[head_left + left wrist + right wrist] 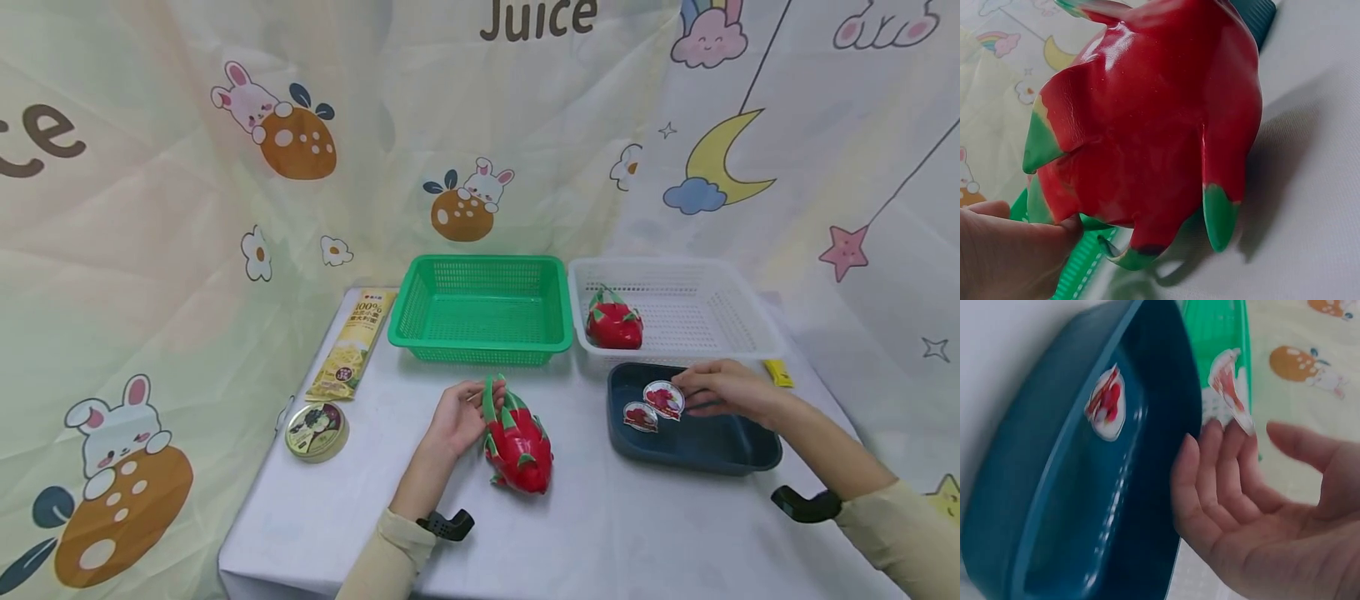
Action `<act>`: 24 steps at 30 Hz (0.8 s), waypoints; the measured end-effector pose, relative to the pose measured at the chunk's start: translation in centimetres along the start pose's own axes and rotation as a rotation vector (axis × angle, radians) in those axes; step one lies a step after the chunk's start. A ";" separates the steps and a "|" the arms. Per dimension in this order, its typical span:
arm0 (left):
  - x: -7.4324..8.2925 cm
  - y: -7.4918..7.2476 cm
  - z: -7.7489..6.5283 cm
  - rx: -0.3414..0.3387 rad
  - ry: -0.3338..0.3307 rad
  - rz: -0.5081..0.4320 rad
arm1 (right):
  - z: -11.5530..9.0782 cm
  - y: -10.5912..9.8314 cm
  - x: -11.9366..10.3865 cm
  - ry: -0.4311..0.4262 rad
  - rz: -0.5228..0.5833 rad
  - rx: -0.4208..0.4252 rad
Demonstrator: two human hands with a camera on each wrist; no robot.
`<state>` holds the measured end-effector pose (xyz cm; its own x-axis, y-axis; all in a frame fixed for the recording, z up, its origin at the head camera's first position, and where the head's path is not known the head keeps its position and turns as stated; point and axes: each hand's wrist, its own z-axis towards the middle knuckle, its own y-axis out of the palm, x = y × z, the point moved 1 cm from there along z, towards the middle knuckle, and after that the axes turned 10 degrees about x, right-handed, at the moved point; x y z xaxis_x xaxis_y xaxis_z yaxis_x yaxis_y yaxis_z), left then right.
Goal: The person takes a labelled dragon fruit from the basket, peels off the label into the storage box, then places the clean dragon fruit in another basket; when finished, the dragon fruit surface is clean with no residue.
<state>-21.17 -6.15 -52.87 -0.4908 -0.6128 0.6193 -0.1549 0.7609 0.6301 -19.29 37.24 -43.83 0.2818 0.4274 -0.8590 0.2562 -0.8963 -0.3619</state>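
Note:
My left hand pinches a shiny red toy dragon fruit with green-tipped scales by its leafy end, over the front middle of the table. In the left wrist view the thumb presses a green tip of the dragon fruit. Above the dark blue tray, my right hand holds a small sticker with a red picture at its fingertips. The right wrist view shows this sticker bent and slightly blurred. A second sticker is at the tray's left side.
A green basket stands at the back, beside a white basket that contains another red dragon fruit. On the left lie a yellow pasta packet and a round tin. A yellow packet shows behind the right hand.

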 end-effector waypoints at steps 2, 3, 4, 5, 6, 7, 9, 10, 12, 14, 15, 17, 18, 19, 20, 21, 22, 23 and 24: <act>0.0 0.0 0.0 -0.004 -0.002 0.000 | 0.3 -0.3 0.1 0.000 -0.037 -0.031; 0.0 0.0 -0.1 -0.007 -0.001 0.001 | 0.5 -0.5 0.3 -0.001 -0.060 -0.045; 0.0 0.0 -0.1 -0.011 0.000 0.002 | 0.7 -0.6 0.3 0.003 -0.077 -0.057; 0.0 0.0 -0.1 -0.013 0.000 0.002 | 0.8 -0.8 0.4 0.010 -0.091 -0.064; 0.0 0.0 -0.1 -0.015 0.000 0.002 | 1.1 -0.9 0.6 0.017 -0.107 -0.070; 0.0 0.0 -0.1 -0.016 0.001 0.002 | 1.3 -1.1 0.8 0.021 -0.127 -0.075; -0.1 0.0 -0.1 -0.016 -0.001 0.000 | 1.8 -1.4 1.2 0.033 -0.163 -0.082; 0.0 0.0 -0.1 -0.015 -0.001 -0.003 | 2.1 -1.6 1.4 0.043 -0.174 -0.083; 0.0 -0.1 0.0 -0.013 0.002 -0.005 | 2.6 -2.0 2.0 0.051 -0.198 -0.091; 0.0 -0.1 0.0 -0.014 0.003 -0.004 | 3.1 -2.3 2.6 0.061 -0.210 -0.100; -0.1 -0.1 0.0 -0.013 0.003 -0.004 | 3.2 -2.4 2.9 0.068 -0.216 -0.105; -0.1 -0.1 0.0 -0.012 0.004 0.000 | 3.5 -2.5 3.4 0.077 -0.231 -0.113; -0.1 -0.1 -0.1 -0.010 0.005 0.001 | 3.7 -2.5 3.6 0.075 -0.242 -0.118; -0.2 -0.1 -0.1 -0.008 0.005 0.003 | 3.8 -2.4 3.8 0.078 -0.252 -0.119; -0.2 -0.1 -0.1 -0.007 0.006 0.005 | 3.9 -2.4 3.9 0.080 -0.264 -0.120; -0.2 -0.1 -0.1 -0.006 0.007 0.005 | 4.0 -2.4 4.0 0.077 -0.277 -0.122; -0.2 -0.1 -0.1 -0.007 0.011 0.006 | 4.1 -2.4 4.0 0.074 -0.288 -0.123; -0.2 -0.1 -0.1 -0.010 0.014 0.008 | 4.2 -2.4 4.1 0.071 -0.298 -0.124; -0.2 -0.1 -0.1 -0.011 0.016 0.010 | 4.3 -2.4 4.1 0.072 -0.305 -0.122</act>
<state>-20.97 -6.12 -52.96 -0.4785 -0.6087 0.6328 -0.1411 0.7646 0.6288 -22.69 40.58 -48.02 0.2381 0.6852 -0.6883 0.4464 -0.7066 -0.5490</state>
